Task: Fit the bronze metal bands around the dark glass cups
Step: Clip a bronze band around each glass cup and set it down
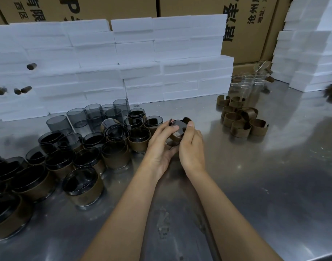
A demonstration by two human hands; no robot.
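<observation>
Two hands, left (160, 146) and right (191, 147), grip one cup (177, 129) and band (175, 137); uneven squeezing could let the glass slip.

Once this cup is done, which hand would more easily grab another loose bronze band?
Probably the right hand. The loose bronze bands lie on its side of the metal table; the left hand is nearer the banded cups. Both now hold the cup.
</observation>
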